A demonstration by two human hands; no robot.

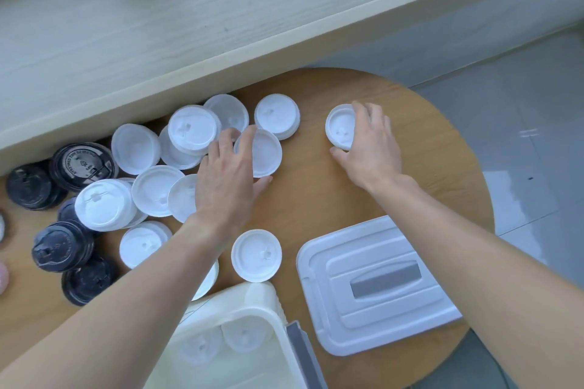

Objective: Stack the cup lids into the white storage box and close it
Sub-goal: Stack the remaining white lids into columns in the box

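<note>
Several white cup lids [192,129] and black cup lids [82,164] lie scattered on the left of a round wooden table [316,193]. My left hand [227,177] closes its fingers and thumb around one white lid [264,151] in the middle. My right hand [369,145] grips another white lid [339,128] further right. The open white storage box [252,303] stands at the near edge with two white lids [243,333] inside. Its white box cover [376,284] with a grey handle lies flat beside it on the right.
A pale wooden counter [158,41] borders the table's far side. Grey floor tiles [521,136] show on the right. A single white lid [256,254] sits just beyond the box, and my left forearm covers part of another.
</note>
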